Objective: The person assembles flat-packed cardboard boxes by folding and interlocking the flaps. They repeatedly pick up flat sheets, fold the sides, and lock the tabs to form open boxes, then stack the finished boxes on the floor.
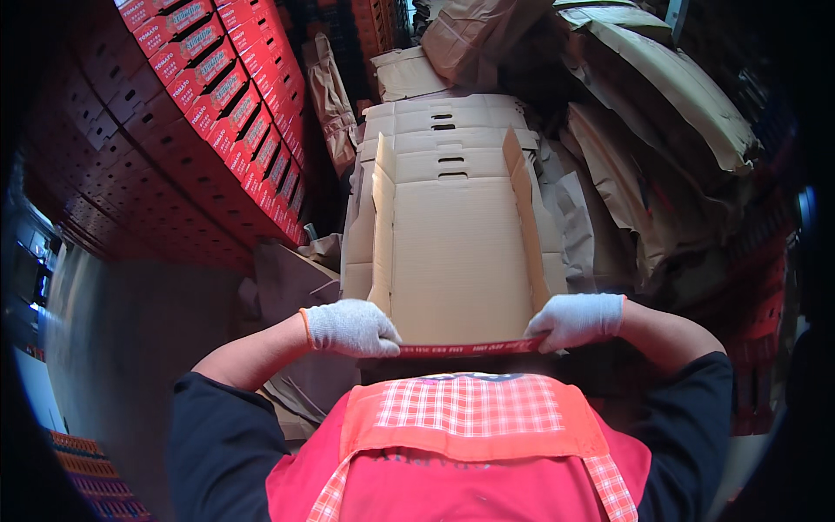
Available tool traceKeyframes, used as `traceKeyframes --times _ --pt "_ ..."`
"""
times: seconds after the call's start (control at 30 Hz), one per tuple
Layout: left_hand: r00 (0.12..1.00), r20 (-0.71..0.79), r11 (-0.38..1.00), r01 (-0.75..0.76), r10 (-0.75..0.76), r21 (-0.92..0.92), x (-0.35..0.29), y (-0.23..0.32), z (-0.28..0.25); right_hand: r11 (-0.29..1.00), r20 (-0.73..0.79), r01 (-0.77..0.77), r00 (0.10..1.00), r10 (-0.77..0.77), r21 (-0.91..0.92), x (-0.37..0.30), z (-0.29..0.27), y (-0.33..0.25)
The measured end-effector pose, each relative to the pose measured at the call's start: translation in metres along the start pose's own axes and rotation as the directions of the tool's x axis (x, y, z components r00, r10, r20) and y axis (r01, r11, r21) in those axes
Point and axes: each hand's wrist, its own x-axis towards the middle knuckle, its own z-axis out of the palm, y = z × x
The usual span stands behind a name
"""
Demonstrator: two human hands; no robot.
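Gloved fingers of the left hand point(355, 329) and right hand point(576, 321) curl firmly over the near edge of a cardboard tray point(461, 248), spread ahead of them; red boxes point(204, 87) tower leftward, brown paper bundles point(674, 100) slump rightward.

Tray point(461, 252) on cardboard sheets point(404, 122) | boxes point(213, 83) left | paper sacks point(678, 96) right

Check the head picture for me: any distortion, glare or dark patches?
Head view, middle: the cardboard tray is well lit and readable; head view, left: the red box stack bends with the fisheye; head view, right: deep shade among the paper sacks, bluish glare near the rim; head view, corners: black.
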Motion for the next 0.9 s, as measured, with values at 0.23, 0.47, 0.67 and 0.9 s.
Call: traceKeyframes --times 0.23,0.47,0.67,0.9 --pt "0.490 -0.667 0.682 -0.182 -0.562 -0.708 0.085 -0.071 0.018 0.997 -0.960 0.060 0.279 0.028 0.046 0.096 -0.009 0.081" --pt "0.516 -0.532 -0.081 -0.765 -0.672 -0.639 0.117 -0.065 0.029 0.125 -0.630 0.681 0.570 0.527 0.722 0.089 -0.033 0.105" --pt "0.758 -0.414 -0.542 -0.651 -0.504 -0.532 0.171 -0.003 0.076 0.777 -0.907 0.553 0.418 0.053 0.301 -0.033 -0.106 -0.055" --pt "0.982 -0.179 0.146 -0.169 -0.056 -0.975 0.171 0.041 0.077 0.708 -0.714 -0.224 0.456 -0.532 -0.670 -0.009 -0.094 -0.139"
